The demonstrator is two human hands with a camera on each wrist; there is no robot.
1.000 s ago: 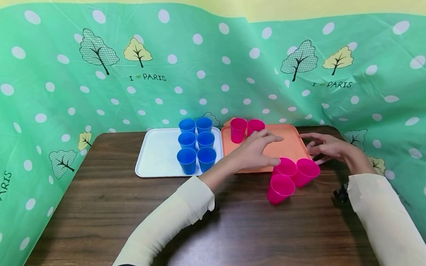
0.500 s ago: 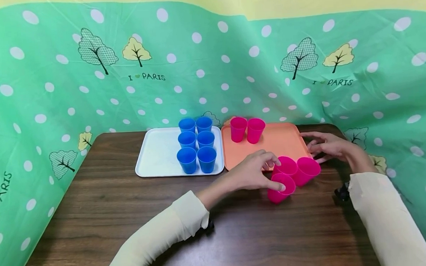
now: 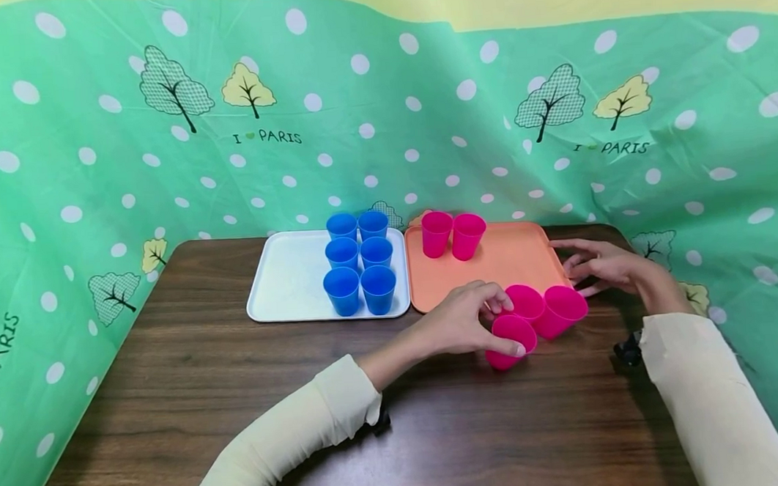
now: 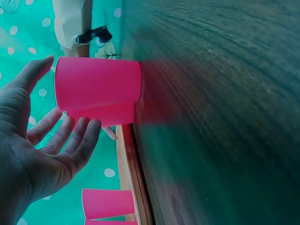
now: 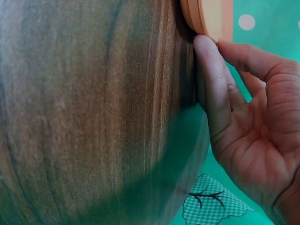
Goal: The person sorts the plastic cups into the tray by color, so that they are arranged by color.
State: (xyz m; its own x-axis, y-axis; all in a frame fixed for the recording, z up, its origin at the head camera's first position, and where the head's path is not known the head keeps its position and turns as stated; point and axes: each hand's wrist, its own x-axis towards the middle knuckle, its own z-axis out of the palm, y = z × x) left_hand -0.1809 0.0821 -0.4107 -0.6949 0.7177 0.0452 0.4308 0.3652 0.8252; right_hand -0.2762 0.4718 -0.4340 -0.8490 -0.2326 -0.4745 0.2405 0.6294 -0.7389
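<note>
In the head view, my left hand (image 3: 462, 320) curves round the front pink cup (image 3: 511, 333), thumb over its near side and fingers on its far left side. The left wrist view has this pink cup (image 4: 98, 82) between the thumb and curved fingers (image 4: 86, 136). Two more pink cups stand close behind it, one pink cup (image 3: 524, 303) directly behind and another pink cup (image 3: 562, 312) to its right. My right hand (image 3: 608, 267) touches the right edge of the orange tray (image 3: 511, 247) with straight fingertips, as the right wrist view confirms at the tray corner (image 5: 208, 18).
Two pink cups (image 3: 453, 236) stand upright at the back left of the orange tray. Adjoining it on the left, a white tray (image 3: 292, 277) bears several blue cups (image 3: 359, 265) in two columns. A patterned green curtain (image 3: 383, 126) encloses the wooden table (image 3: 438, 431).
My left hand has come down from above the orange tray onto the front pink cup, which has shifted slightly left. My right hand stays at the tray's right edge.
</note>
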